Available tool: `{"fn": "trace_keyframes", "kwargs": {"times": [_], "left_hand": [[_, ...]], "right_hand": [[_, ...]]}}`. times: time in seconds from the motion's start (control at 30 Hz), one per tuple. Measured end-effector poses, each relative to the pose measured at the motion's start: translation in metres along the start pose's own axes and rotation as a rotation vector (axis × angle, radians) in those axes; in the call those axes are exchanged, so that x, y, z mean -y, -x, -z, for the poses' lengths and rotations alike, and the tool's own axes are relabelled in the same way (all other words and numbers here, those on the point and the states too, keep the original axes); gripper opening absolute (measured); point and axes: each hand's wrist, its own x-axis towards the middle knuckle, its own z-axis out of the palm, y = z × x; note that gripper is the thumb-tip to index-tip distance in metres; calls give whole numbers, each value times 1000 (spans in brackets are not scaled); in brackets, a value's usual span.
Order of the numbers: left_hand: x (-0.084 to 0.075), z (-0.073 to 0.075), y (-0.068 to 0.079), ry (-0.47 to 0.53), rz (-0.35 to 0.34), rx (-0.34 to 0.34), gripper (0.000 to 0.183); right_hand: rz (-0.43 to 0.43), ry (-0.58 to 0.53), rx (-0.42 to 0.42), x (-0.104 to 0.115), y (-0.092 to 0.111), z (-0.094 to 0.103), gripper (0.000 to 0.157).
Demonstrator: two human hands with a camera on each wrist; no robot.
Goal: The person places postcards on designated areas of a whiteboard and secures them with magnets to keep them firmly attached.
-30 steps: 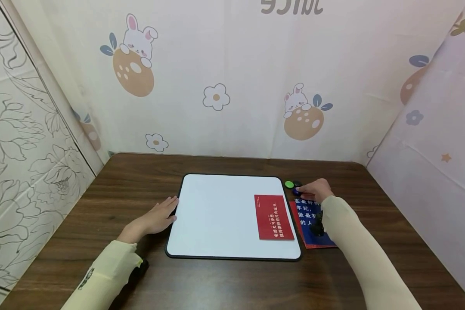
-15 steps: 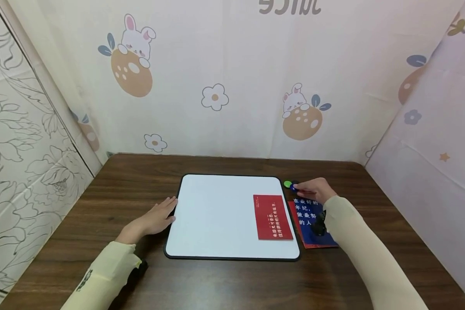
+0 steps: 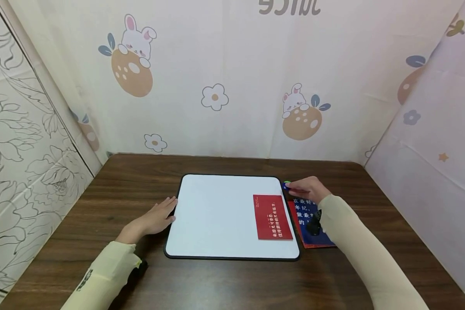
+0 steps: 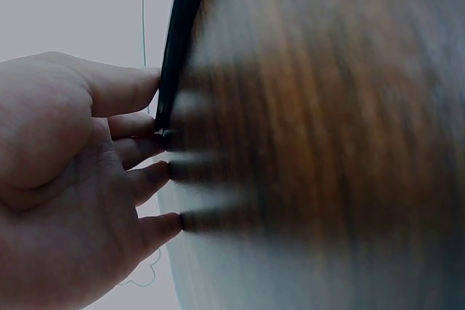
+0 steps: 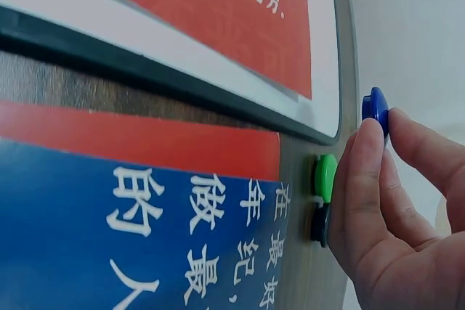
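Observation:
Between the thumb and fingertips of my right hand [image 3: 310, 188] is a round blue magnet [image 5: 376, 109]. It is above the table, close to the upper right corner of a black-rimmed whiteboard [image 3: 217, 215]. A red card [image 3: 273, 217] with white writing lies on the board's right side. My left hand [image 3: 155, 218] rests at the board's left edge, fingers straight and fingertips right at the black rim. In the right wrist view a green magnet [image 5: 326, 177] and a black magnet [image 5: 320, 223] are on the table just under the right hand.
A blue card [image 3: 308, 211] with white writing lies over a red one [image 3: 300, 239] to the right of the board, partly under the right wrist. The dark wooden table [image 3: 232, 282] ends at a printed curtain [image 3: 248, 125] behind, with more curtain on both sides.
My right hand has lifted the blue magnet from beside the green and black ones and carried it left toward the board's corner. The left hand stays in place.

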Motion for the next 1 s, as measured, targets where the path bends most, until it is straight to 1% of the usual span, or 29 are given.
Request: {"fn": "trace_keyframes", "kwargs": {"times": [0.1, 0.27, 0.43, 0.6, 0.73, 1.0], "left_hand": [[0, 0, 0, 0, 0, -1, 56], [-1, 0, 0, -2, 2, -4, 56], [-2, 1, 1, -1, 8, -1, 56], [-2, 1, 2, -8, 24, -1, 56], [-1, 1, 1, -8, 23, -1, 56], [1, 2, -2, -20, 16, -2, 56]], "right_hand": [[-8, -13, 7, 0, 1, -3, 45], [-21, -18, 11, 1, 2, -8, 49], [-29, 8, -1, 0, 1, -15, 50], [-29, 16, 7, 1, 1, -24, 48], [-26, 37, 8, 2, 2, -29, 47], [-15, 55, 42, 2, 2, -36, 47]]}}
